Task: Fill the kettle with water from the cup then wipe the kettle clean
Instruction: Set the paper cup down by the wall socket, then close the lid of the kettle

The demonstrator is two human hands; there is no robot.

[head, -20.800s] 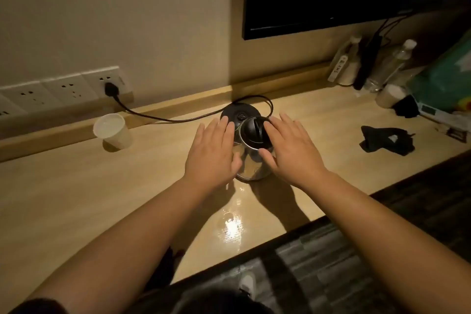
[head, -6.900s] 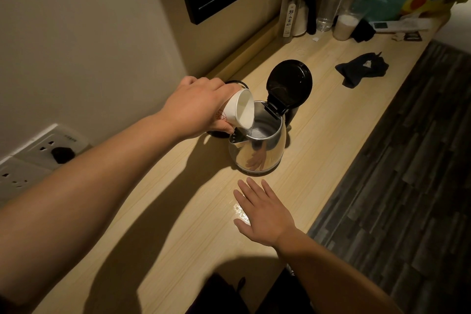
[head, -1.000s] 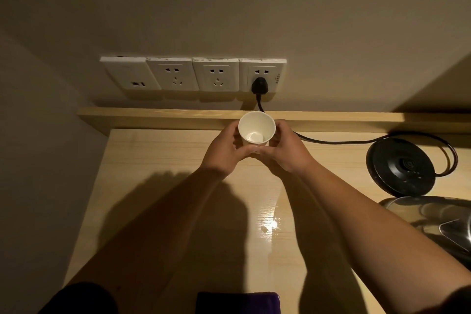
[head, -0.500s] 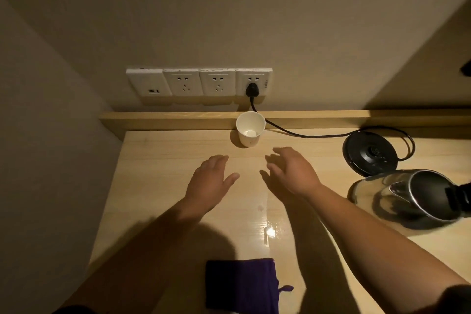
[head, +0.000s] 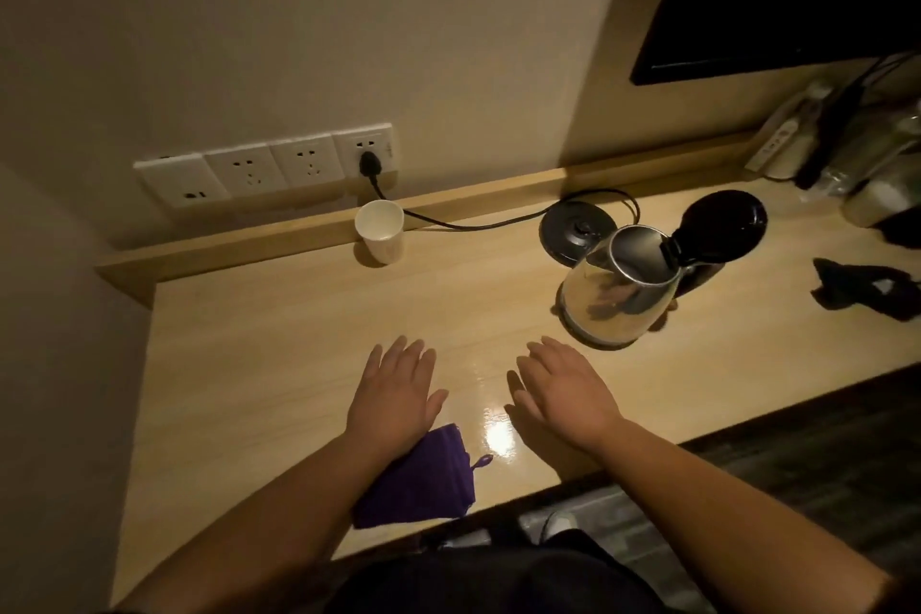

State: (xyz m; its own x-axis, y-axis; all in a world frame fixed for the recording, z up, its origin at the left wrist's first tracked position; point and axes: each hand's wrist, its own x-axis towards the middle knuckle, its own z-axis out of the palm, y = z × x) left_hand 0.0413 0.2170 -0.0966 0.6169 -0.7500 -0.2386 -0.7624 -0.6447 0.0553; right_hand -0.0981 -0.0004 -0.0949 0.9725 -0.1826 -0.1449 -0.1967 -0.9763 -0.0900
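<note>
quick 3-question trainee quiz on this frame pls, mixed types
1. True or false: the kettle sits on its black base with the lid shut.
2. What lies under the left forearm, near the desk's front edge?
A) purple cloth
B) paper cup
C) black rag
3. Fill in: the left hand and right hand are both ____, holding nothing.

Key: 1 false; 2 A; 3 open
</note>
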